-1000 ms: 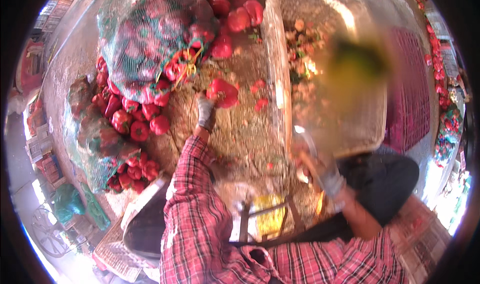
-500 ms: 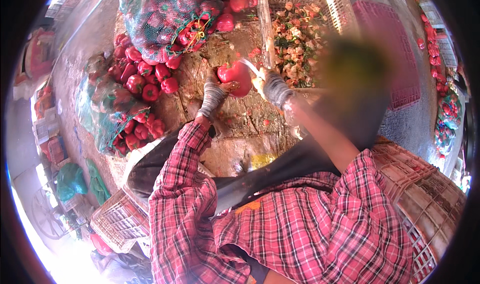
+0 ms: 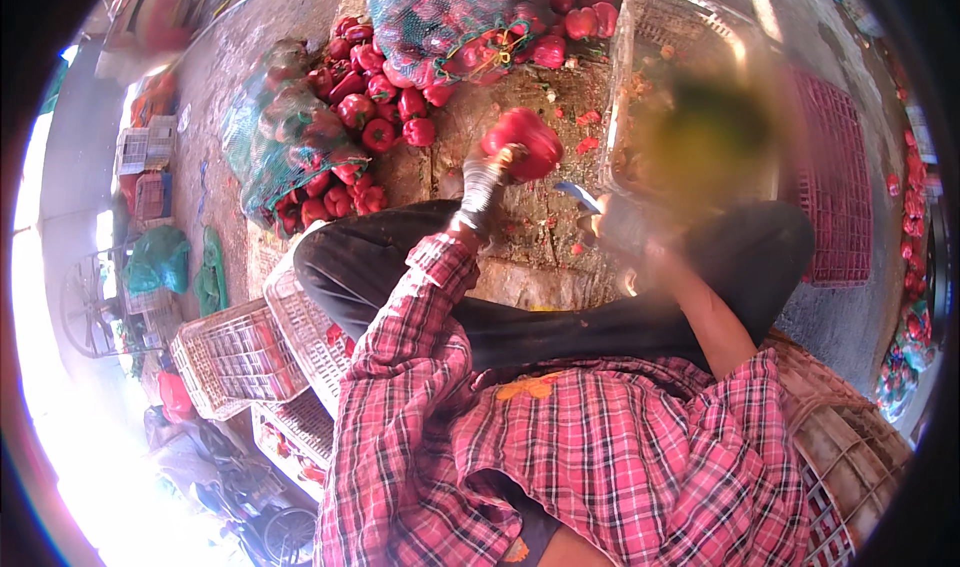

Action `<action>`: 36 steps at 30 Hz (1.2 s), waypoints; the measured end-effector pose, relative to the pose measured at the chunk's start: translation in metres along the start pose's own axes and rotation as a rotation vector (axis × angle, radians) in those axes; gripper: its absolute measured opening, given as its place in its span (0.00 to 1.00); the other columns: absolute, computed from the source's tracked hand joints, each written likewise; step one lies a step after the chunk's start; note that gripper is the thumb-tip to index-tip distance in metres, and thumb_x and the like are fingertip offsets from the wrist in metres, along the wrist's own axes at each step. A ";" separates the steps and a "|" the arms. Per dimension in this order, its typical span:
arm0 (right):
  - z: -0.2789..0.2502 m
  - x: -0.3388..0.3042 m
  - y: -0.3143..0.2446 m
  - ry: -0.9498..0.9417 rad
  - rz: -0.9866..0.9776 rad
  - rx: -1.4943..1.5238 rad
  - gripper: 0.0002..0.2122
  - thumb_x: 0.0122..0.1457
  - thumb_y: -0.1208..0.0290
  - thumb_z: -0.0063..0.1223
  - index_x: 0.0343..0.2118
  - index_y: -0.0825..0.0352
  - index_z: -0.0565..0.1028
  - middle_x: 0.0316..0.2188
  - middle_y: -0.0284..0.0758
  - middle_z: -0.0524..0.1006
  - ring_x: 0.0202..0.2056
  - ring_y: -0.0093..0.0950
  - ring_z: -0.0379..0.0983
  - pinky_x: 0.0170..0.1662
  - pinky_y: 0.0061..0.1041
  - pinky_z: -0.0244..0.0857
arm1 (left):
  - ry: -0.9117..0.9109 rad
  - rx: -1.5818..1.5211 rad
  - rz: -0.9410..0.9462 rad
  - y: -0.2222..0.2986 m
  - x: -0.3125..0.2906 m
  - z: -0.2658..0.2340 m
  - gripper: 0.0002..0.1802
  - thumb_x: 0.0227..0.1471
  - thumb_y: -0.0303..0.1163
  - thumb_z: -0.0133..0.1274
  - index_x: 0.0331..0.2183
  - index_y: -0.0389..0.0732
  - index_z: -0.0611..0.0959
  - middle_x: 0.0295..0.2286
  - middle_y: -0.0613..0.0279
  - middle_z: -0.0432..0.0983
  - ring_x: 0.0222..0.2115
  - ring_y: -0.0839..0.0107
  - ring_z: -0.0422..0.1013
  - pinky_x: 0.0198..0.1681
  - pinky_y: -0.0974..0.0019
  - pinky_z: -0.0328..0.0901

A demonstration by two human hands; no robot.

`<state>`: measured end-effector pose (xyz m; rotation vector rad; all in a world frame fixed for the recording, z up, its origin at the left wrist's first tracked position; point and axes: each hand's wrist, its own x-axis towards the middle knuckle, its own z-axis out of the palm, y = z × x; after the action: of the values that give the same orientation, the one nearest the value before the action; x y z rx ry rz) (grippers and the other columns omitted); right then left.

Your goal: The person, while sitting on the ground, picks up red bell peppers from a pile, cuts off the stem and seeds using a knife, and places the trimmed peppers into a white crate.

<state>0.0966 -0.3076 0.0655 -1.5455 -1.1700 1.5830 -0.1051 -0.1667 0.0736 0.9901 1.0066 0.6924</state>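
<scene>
Compared with half a second ago, the right hand point(image 3: 622, 225) and its knife point(image 3: 578, 197) have come away from the pepper point(image 3: 525, 145), drawing right and near, and now stand apart from it. The left hand point(image 3: 484, 189) grips the pepper over the board point(image 3: 520, 285), right of the loose pile point(image 3: 380, 132) and left of the crate point(image 3: 614, 87). The right fingers appear closed on the knife's handle, though blur hides exactly how. The blade points left and far, toward the pepper and the holding fingers; if it came back too fast or too deep, it could slip off the smooth skin and nick them. A loose left grip could let the pepper turn or drop among the red scraps point(image 3: 588, 119).
</scene>
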 end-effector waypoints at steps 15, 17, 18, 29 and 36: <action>-0.007 0.006 -0.031 0.079 -0.187 0.610 0.18 0.41 0.65 0.61 0.32 0.71 0.72 0.17 0.33 0.72 0.07 0.19 0.63 0.07 0.16 0.55 | -0.413 -0.453 -0.142 -0.022 -0.053 0.027 0.27 0.41 0.27 0.59 0.45 0.33 0.70 0.35 0.60 0.74 0.33 0.71 0.73 0.38 0.71 0.68; -0.008 -0.002 -0.045 0.058 -0.182 0.563 0.18 0.44 0.67 0.59 0.36 0.72 0.70 0.22 0.35 0.74 0.17 0.20 0.69 0.16 0.15 0.61 | -0.373 -0.410 -0.104 -0.016 -0.056 0.032 0.27 0.40 0.29 0.60 0.44 0.34 0.70 0.36 0.61 0.74 0.34 0.72 0.72 0.38 0.71 0.68; -0.010 -0.008 -0.052 0.056 -0.178 0.539 0.18 0.45 0.68 0.58 0.39 0.72 0.70 0.25 0.35 0.75 0.22 0.21 0.72 0.21 0.15 0.64 | -0.372 -0.397 -0.080 -0.010 -0.058 0.035 0.27 0.40 0.30 0.61 0.44 0.34 0.70 0.36 0.61 0.74 0.34 0.72 0.72 0.38 0.71 0.68; 0.000 0.005 -0.022 0.240 -0.241 -0.228 0.30 0.35 0.62 0.64 0.44 0.70 0.70 0.32 0.45 0.76 0.36 0.36 0.74 0.41 0.30 0.65 | -0.307 -0.035 0.072 -0.011 -0.063 0.038 0.28 0.40 0.18 0.55 0.46 0.34 0.67 0.37 0.59 0.71 0.34 0.72 0.70 0.39 0.70 0.67; 0.002 -0.015 -0.044 0.179 -0.068 0.003 0.28 0.34 0.67 0.66 0.41 0.74 0.72 0.29 0.39 0.76 0.32 0.24 0.71 0.36 0.23 0.65 | -0.393 -0.240 -0.132 -0.027 -0.058 0.021 0.30 0.39 0.28 0.58 0.46 0.36 0.67 0.38 0.61 0.71 0.36 0.71 0.70 0.39 0.68 0.68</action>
<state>0.0901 -0.3032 0.1112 -1.5926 -1.1084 1.3715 -0.1077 -0.2341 0.0738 0.8012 0.6215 0.4719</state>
